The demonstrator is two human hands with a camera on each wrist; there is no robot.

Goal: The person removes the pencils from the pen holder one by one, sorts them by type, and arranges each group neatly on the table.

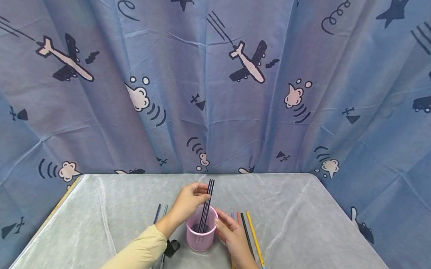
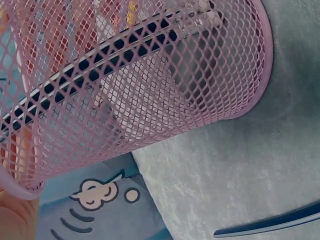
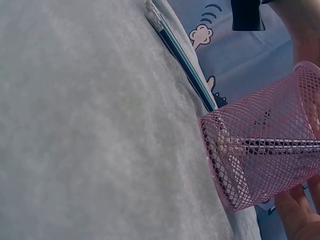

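A pink mesh pencil cup [image 1: 200, 241] stands upright on the table. My left hand [image 1: 188, 201] pinches a few dark striped pencils [image 1: 206, 208] near their upper ends, above the cup's rim. Their lower ends, with clear-looking tips, are inside the cup and show through the mesh in the left wrist view. On the cup's right side, my right hand [image 1: 234, 236] grips the wall, thumb at the rim and fingers round the far side. The right wrist view shows the cup [image 3: 265, 145] sideways, with right-hand fingers [image 3: 295, 212] against it.
Right of the cup lie a yellow pencil [image 1: 256, 238], a black pencil [image 1: 247, 236], a red one [image 1: 238, 217] and a purple one [image 1: 232, 216]. Left of it, dark blue [image 1: 157, 213] and teal pencils [image 1: 165, 210] lie partly under my left arm. A patterned curtain [image 1: 216, 110] hangs behind the table.
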